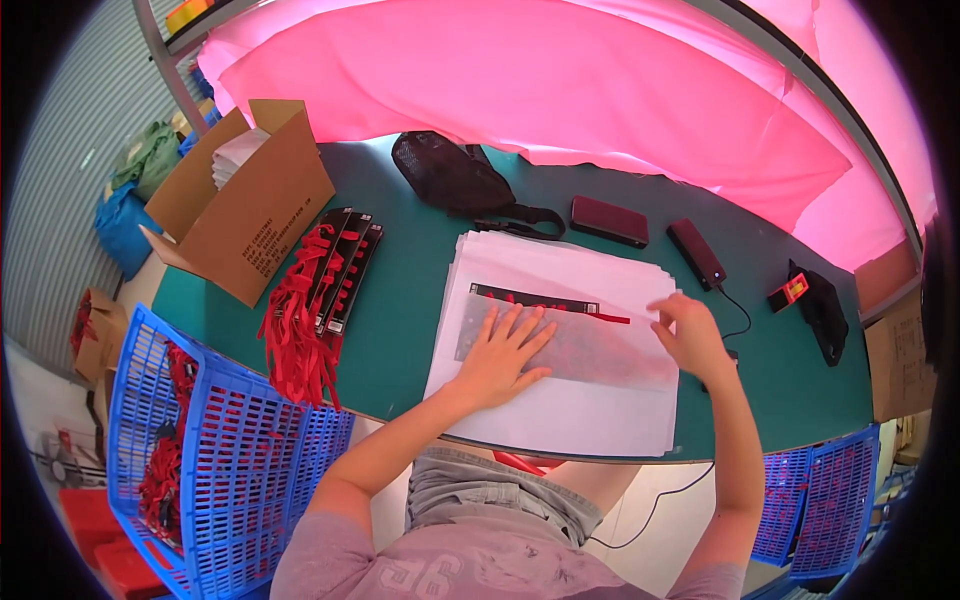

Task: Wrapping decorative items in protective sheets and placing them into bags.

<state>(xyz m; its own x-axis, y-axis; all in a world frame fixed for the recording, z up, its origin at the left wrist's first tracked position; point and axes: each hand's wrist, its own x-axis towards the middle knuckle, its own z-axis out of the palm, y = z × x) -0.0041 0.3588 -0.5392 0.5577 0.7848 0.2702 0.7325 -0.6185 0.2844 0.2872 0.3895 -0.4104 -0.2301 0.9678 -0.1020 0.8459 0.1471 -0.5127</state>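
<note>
My left hand (502,352) lies flat with fingers spread on a frosted, see-through plastic bag (590,360). Under and above the bag's upper edge shows a black card (540,300) strung with red ribbon, whose loose end (612,319) sticks out to the right. Beside the bag's right end, my right hand (690,335) is raised with bent fingers; thumb and forefinger look apart, and I see nothing between them. The bag rests on a stack of white sheets (560,418). To the left lies a pile of black cards with red ribbons (320,290).
A cardboard box (255,215) stands at the back left of the green table (390,360). Behind the sheets are a black bag (450,175), a dark red case (608,220) and a corded dark red device (695,253). Blue baskets (235,430) flank the table.
</note>
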